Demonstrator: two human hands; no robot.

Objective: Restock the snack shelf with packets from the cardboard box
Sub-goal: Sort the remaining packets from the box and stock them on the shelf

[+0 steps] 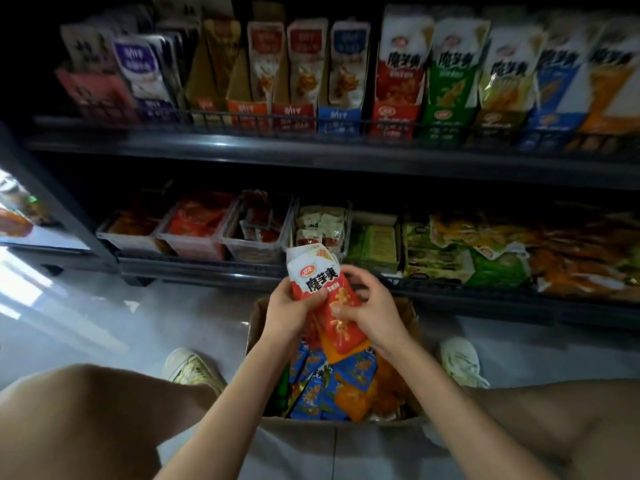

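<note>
Between your fingers, just above the open cardboard box [412, 315], is a small fanned stack of red packets [320, 284]; the front one shows bold black characters 魔芋爽 on a white band under a small red oval logo, and a yellow corner behind it reads "20"; its lower half is red with orange snack artwork. Your left hand [286, 308] grips the stack's left edge, fingers curled behind and thumb on the face; your right hand [371, 306] pinches the right side, fingers bent round the edge, thumb pressed on the front.

Below your fingers the box holds a loose jumble of blue packets [311, 396] and orange packets [350, 400]; their print is too small to read.

Just beyond your fingertips, the lower shelf [207, 270] carries clear bins [194, 242] of small red and white sachets; to the right lie green and orange bags [491, 268]. High above your fingers, the upper shelf [311, 157] has upright display cartons [398, 74]; those on the right repeat 魔芋爽 in red, green, yellow, blue and orange; the left ones are too blurred to read.
</note>
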